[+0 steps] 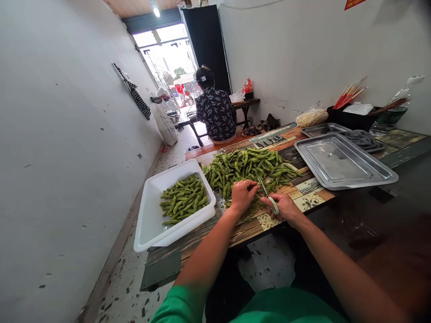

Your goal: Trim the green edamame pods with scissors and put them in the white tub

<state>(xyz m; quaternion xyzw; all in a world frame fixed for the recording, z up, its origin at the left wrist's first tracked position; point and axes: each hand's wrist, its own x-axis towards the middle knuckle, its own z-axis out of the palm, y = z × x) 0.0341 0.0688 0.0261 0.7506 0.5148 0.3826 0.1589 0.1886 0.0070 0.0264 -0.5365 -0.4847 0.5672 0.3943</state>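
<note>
My right hand point(283, 207) is wrapped round the pale green handles of a pair of scissors point(265, 191), whose blades point up and away over the pods. Close beside the blades, my left hand point(243, 196) is closed in a pinch on an edamame pod, mostly hidden by the fingers. Beyond both hands lies a large heap of green edamame pods point(244, 163), spread on the patterned table point(305, 187). To the left stands a white plastic tub point(143, 224) with a layer of edamame pods point(185, 199) in it. Small green scraps lie under my hands.
Metal trays point(346, 161) lie on the table at the right, one bearing dark grey stuff. Behind them are a bag of pale sticks point(311, 116), a black box point(350, 117) with skewers, and a plastic bottle point(392, 114). A person point(216, 112) sits ahead, facing away.
</note>
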